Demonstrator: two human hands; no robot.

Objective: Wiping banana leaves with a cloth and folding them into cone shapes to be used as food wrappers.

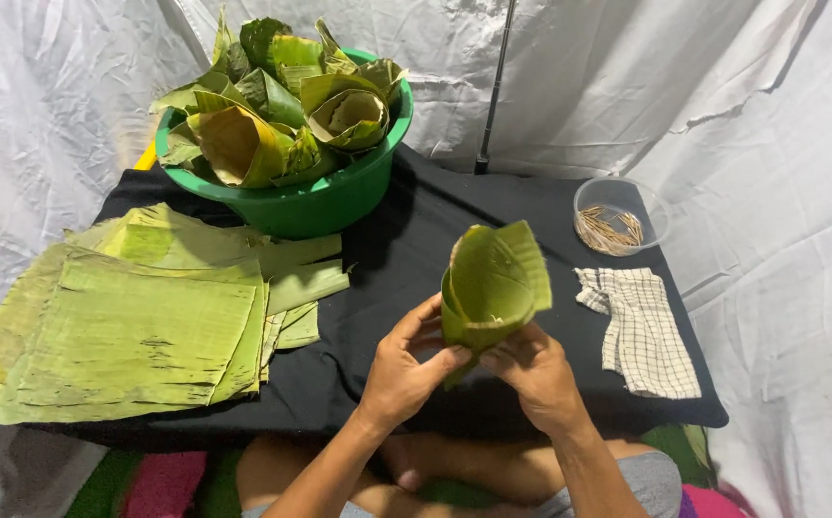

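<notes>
We hold the banana leaf cone (492, 283) up over the black table (397, 249). Our left hand (404, 369) and right hand (534, 374) pinch its bottom. We keep the fold tight, maybe overlapping, so it stays shut.

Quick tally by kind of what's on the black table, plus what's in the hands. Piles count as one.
Green basin of folded leaf cones: 1
Stack of flat banana leaves: 1
Clear tub of wooden picks: 1
Checked cloth: 1
Leaf cone held by left hand and right hand: 1
Total: 5
</notes>
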